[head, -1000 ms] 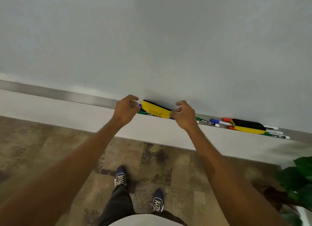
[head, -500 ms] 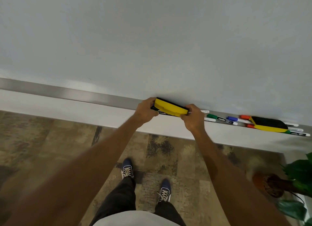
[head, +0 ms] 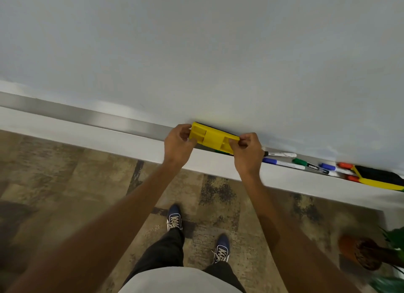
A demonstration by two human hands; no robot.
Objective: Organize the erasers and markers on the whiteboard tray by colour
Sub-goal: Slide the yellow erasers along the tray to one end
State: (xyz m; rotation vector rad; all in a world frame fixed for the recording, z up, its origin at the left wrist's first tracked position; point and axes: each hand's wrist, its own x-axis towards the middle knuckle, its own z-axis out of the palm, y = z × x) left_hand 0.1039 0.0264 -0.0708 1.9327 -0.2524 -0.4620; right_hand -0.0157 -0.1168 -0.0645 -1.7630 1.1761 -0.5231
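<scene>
Pale whiteboard (head: 196, 52) fills the upper part of the head view, with a brushed-metal tray (head: 87, 118) running along its lower edge and patterned carpet (head: 65, 172) below.

About midway along the tray a yellow eraser (head: 213, 137) is held up against the board's bottom edge, its moulded plastic back turned toward the camera and a thin dark line of felt showing along its upper side. The left hand (head: 178, 143) is closed on its left end, fingers curled over the top and thumb underneath; the right hand (head: 247, 151) pinches its right end the same way. Whether the eraser rests on the tray or is lifted clear of it cannot be told.

Toward the tray's right end lie loose markers: a black-capped one (head: 281, 154), a blue one (head: 284, 163), a green one (head: 310, 166), another blue (head: 328, 167) and orange-red caps (head: 345, 165). A second eraser (head: 380, 179), felt side up, lies on top of some of them at the far right.

The eraser looks like a light, stiff plastic shell with a soft pad, unlikely to slip or break. The ribbed recesses on its back and the two short ends seem the surest places to grip; one hand would probably do.
</scene>
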